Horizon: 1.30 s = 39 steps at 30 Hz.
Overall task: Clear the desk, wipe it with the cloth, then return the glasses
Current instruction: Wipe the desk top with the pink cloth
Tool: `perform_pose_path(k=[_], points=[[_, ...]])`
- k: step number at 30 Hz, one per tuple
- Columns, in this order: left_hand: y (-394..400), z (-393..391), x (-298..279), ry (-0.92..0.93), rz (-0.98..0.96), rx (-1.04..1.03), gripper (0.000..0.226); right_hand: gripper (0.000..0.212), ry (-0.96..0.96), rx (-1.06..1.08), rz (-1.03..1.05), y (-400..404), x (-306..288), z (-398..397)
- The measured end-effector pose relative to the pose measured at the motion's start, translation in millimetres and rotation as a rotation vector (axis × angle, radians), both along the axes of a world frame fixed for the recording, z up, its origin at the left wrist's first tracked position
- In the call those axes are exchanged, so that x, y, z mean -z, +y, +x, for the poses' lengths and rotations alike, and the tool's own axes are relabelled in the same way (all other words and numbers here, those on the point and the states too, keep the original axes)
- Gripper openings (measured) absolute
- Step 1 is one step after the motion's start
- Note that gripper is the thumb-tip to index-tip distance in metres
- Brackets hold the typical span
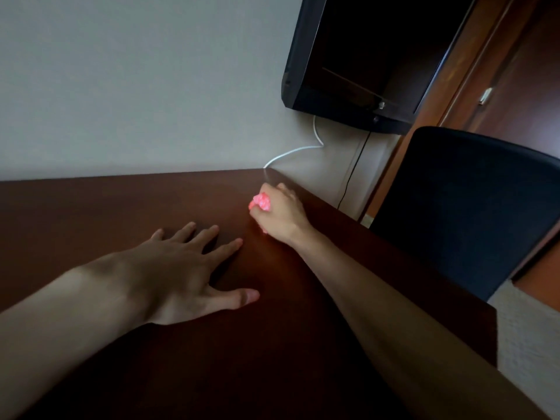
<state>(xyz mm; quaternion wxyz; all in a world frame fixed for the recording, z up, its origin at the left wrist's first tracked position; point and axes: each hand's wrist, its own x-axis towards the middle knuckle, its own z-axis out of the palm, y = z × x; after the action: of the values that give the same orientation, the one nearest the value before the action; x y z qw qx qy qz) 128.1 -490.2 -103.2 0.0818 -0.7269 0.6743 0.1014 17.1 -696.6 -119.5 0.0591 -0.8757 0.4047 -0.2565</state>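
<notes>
I logged the right hand [280, 212] with fingers curled round the bunched pink cloth [260, 203], pressed to the desk [106, 207] near its far right corner. Left hand [178, 268] lay flat, fingers spread, palm down on the desk. Black chair [466, 207] stood beside the desk's right edge.
</notes>
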Motion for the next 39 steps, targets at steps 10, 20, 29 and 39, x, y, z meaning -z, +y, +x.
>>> perform_pose_path(k=[10, 20, 29, 39], points=[[-1, 1, 2, -0.006, 0.009, -0.012, 0.113, 0.022, -0.038, -0.098, -0.009, 13, 5, -1], [-2, -1, 4, -0.003, -0.005, -0.009, 0.112, 0.017, -0.063, -0.271, -0.002, 26, 7, -21], [-3, -1, 3, -0.001, 0.009, 0.000, 0.113, 0.019, -0.075, -0.175, -0.003, 21, 6, -15], [-3, -1, 5, 0.016, 0.004, 0.006, 0.123, 0.020, 0.003, -0.072, 0.002, 25, 6, -30]])
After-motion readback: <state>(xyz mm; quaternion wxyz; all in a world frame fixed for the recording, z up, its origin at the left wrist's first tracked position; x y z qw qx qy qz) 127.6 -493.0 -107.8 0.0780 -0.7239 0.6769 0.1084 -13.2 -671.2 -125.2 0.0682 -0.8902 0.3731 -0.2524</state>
